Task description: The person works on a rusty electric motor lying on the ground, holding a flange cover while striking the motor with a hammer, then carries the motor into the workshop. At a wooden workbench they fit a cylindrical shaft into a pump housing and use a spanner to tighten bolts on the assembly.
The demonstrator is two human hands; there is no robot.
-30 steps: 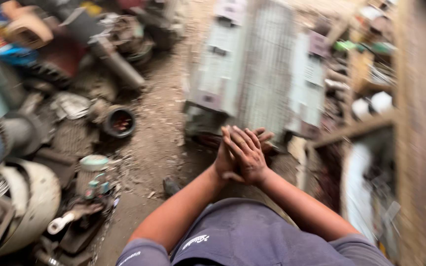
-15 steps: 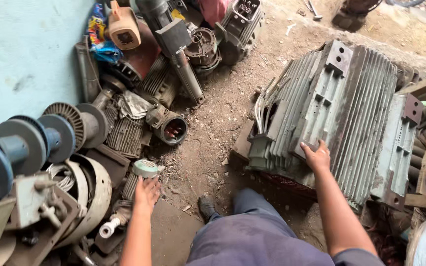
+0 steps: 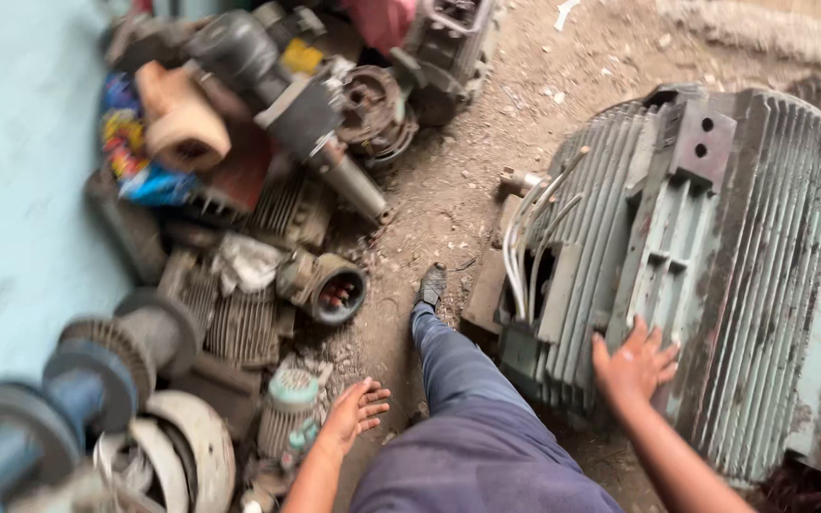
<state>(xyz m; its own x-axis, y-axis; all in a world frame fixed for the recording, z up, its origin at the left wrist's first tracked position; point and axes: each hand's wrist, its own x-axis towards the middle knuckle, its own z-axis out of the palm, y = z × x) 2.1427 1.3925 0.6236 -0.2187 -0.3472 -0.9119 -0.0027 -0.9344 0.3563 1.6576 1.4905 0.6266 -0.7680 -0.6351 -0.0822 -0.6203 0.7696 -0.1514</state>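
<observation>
Resting with fingers spread, the right hand (image 3: 634, 366) lies flat on the large grey ribbed metal motor casing (image 3: 715, 275); the left hand (image 3: 355, 413) — open, grasping nothing — hovers beside a small teal-capped finned motor (image 3: 289, 410) on the dirt floor (image 3: 448, 190).

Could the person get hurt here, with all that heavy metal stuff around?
Maybe. The right hand presses flat on the big ribbed motor; if it shifted, fingers or the outstretched leg could get pinched. The left hand hangs open beside the scrap pile, whose edges might scrape it. Loose wires could snag clothing.
</observation>
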